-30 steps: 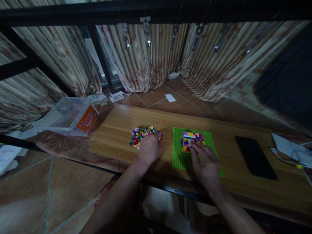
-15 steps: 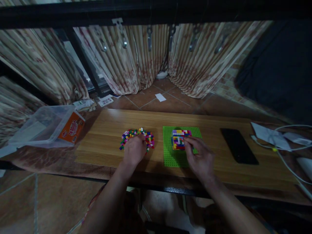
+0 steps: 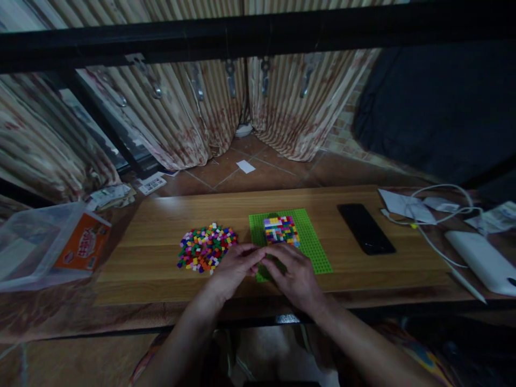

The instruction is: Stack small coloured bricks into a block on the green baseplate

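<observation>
My left hand [image 3: 236, 267] and my right hand [image 3: 293, 273] meet at the fingertips over the near left part of the green baseplate [image 3: 316, 252]. Both are closed in a pinch; whatever sits between the fingers is too small or hidden to name. Just beyond them, a block of multicoloured toy bricks [image 3: 281, 230] is built up on the baseplate, its near edge partly behind my right hand. To the left lies a loose pile of small coloured bricks [image 3: 205, 247], close to my left hand.
The wooden board [image 3: 153, 252] carries the bricks and a black phone [image 3: 365, 228] at right. A clear plastic bin [image 3: 38, 242] with an orange label stands at far left. White cables [image 3: 439, 258] and a white device [image 3: 484, 262] lie at far right.
My left hand has left the brick pile and moved right. My right hand has drawn back from the built bricks, and the two now meet. The view has turned right.
</observation>
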The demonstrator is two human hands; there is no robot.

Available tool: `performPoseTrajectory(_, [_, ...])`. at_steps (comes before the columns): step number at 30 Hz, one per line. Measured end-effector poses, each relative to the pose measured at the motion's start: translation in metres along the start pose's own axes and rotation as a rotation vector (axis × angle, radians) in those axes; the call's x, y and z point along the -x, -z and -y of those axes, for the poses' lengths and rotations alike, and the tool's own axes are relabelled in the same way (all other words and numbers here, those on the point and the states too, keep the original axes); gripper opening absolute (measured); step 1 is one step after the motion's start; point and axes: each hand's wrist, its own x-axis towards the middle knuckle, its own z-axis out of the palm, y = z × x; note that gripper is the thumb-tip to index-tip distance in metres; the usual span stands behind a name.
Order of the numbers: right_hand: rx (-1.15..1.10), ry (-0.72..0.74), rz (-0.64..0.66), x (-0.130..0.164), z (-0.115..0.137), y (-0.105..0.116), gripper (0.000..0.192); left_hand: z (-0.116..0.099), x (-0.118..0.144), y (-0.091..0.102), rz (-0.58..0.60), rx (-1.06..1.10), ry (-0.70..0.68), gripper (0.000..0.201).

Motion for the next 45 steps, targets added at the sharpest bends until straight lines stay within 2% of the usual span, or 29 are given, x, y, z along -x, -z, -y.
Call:
performPoseTrajectory(6, [-0.094,-0.101,0.016,-0.002,-0.002,0.007,0.012,0.003,-0.004,0.001,0.046,0.103,0.017,0.035])
performPoseTrajectory(15, [-0.157,-0.086,0.070,-0.004,-0.005,0.013,0.013,0.005,-0.008,-0.006,0.040,0.080,0.005,0.041])
performPoseTrajectory(20, [-0.073,-0.101,-0.038,-0.011,-0.023,0.027,0.013,0.004,-0.012,-0.007,-0.112,-0.082,-0.060,0.039])
performPoseTrajectory(24, [0.031,-0.150,-0.090,-0.013,-0.041,0.034,0.014,0.007,-0.017,-0.005,-0.141,-0.294,-0.151,0.028])
performPoseTrajectory(27, [0.062,-0.141,-0.049,-0.011,-0.046,0.031,0.015,0.009,-0.019,-0.005,-0.152,-0.428,-0.218,0.023])
performPoseTrajectory(31, [0.103,-0.115,-0.019,-0.010,-0.044,0.022,0.014,0.009,-0.017,-0.010,-0.172,-0.504,-0.260,0.024])
performPoseTrajectory(37, [0.075,-0.173,-0.048,-0.012,-0.045,0.013,0.009,0.012,-0.015,-0.012,-0.179,-0.588,-0.284,0.028])
performPoseTrajectory(45, [0.013,-0.224,-0.115,-0.012,-0.049,0.006,0.008,0.010,-0.014,-0.013,-0.183,-0.596,-0.292,0.027])
